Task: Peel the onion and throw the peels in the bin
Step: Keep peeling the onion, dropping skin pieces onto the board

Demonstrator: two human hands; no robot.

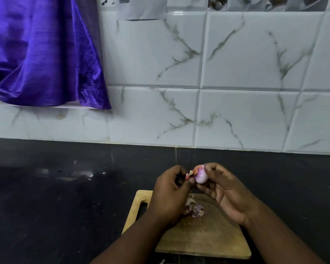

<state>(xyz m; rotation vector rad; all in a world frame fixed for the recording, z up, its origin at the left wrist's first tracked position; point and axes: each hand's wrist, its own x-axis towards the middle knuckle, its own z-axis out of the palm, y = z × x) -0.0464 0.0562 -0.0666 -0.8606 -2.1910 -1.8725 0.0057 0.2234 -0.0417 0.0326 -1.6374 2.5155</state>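
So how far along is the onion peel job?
Partly done: loose peels lie on the cutting board, and the onion shows pale flesh. In hand: right hand holds the onion, left hand pinches a skin strip attached to it. Left: finish peeling, bin the peels; no bin in view.

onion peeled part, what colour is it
Pale pinkish-purple and glossy; the onion shows best in the head view.

Wooden board [198, 239], black counter [55, 206] (purple cloth [36, 54])
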